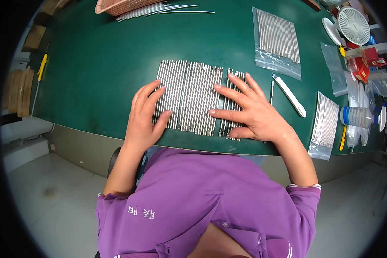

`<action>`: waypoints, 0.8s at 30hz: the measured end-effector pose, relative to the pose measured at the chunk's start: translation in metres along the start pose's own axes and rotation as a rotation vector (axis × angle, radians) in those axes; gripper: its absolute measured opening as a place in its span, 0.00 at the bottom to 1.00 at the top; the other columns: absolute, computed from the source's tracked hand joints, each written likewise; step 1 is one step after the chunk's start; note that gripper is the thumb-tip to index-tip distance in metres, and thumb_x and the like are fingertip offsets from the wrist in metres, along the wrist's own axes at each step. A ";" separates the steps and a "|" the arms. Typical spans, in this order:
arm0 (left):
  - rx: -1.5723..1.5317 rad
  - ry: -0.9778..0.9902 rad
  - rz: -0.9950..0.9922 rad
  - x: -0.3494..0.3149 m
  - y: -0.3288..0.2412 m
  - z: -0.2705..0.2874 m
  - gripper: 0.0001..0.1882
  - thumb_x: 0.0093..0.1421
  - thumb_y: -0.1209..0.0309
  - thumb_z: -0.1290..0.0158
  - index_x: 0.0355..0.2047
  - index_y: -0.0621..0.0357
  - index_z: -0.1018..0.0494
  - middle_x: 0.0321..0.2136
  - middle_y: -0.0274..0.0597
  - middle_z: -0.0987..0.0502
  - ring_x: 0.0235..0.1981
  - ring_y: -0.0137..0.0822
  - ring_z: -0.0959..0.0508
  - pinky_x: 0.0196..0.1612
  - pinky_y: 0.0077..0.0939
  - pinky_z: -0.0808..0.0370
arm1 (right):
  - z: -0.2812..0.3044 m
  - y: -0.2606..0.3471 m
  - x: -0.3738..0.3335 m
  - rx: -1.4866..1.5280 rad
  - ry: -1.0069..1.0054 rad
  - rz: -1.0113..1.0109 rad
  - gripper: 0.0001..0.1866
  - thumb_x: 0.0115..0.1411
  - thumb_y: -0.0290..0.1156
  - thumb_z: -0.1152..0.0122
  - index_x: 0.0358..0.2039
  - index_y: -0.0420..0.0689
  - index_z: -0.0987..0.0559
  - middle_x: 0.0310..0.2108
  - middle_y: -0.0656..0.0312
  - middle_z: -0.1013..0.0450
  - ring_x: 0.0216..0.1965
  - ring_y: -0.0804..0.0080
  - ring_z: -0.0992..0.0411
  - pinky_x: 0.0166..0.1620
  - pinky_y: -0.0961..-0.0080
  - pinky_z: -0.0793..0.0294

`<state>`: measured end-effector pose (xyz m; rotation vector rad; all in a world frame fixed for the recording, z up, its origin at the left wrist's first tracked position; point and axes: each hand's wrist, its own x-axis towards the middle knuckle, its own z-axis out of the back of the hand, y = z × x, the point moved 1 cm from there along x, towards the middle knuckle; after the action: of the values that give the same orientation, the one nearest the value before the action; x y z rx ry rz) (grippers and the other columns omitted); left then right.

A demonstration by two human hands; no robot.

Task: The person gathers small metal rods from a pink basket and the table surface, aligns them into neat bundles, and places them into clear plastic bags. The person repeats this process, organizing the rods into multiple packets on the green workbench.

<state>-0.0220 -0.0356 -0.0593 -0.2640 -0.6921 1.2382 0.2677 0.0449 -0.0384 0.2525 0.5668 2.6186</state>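
Many thin silvery metal rods (189, 99) lie side by side on the green tabletop in front of me, forming a flat row with narrow gaps. My left hand (145, 114) rests along the row's left edge, fingers apart and fingertips touching the outer rods. Over the right part of the row, my right hand (249, 112) is spread flat. Its fingers reach across a separate group of rods (231, 96) and the gap beside the main row. Part of that group is hidden under the hand. Neither hand is closed around anything.
Right of my right hand lie a single dark rod (271, 91) and a white-handled cutter (290, 96). Clear bags of rods sit at the far right (279, 38) and near right (324, 122). A bottle (356, 117), small fan (352, 26), yellow-handled screwdriver (42, 67) and pink basket (124, 6) stand around.
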 end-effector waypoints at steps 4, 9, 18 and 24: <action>-0.005 -0.004 -0.004 0.000 0.001 0.000 0.27 0.53 0.75 0.42 0.55 0.61 0.32 0.59 0.52 0.32 0.59 0.53 0.33 0.61 0.43 0.37 | -0.002 0.001 0.003 -0.009 0.011 -0.002 0.33 0.48 0.65 0.45 0.54 0.68 0.22 0.66 0.62 0.40 0.70 0.47 0.52 0.69 0.40 0.61; -0.006 -0.005 -0.010 0.000 0.001 0.000 0.26 0.54 0.74 0.42 0.54 0.62 0.32 0.59 0.52 0.32 0.59 0.53 0.33 0.61 0.44 0.37 | 0.003 0.002 0.001 -0.017 0.009 0.001 0.32 0.47 0.63 0.42 0.53 0.67 0.21 0.66 0.63 0.39 0.70 0.48 0.52 0.69 0.40 0.60; -0.005 -0.004 -0.019 0.000 0.001 0.001 0.26 0.54 0.72 0.42 0.54 0.63 0.32 0.58 0.52 0.32 0.59 0.53 0.33 0.61 0.44 0.37 | 0.005 0.001 -0.005 -0.044 0.008 0.001 0.32 0.48 0.64 0.44 0.52 0.65 0.20 0.64 0.63 0.37 0.69 0.48 0.50 0.69 0.39 0.59; -0.016 -0.004 -0.016 0.000 0.002 0.001 0.26 0.55 0.72 0.42 0.54 0.63 0.32 0.58 0.52 0.32 0.59 0.53 0.33 0.61 0.44 0.37 | 0.010 0.004 -0.007 -0.004 -0.013 0.001 0.30 0.46 0.52 0.33 0.52 0.62 0.21 0.64 0.67 0.38 0.69 0.52 0.48 0.70 0.43 0.55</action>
<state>-0.0240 -0.0349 -0.0596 -0.2689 -0.7067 1.2182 0.2749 0.0422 -0.0284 0.2688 0.5571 2.6163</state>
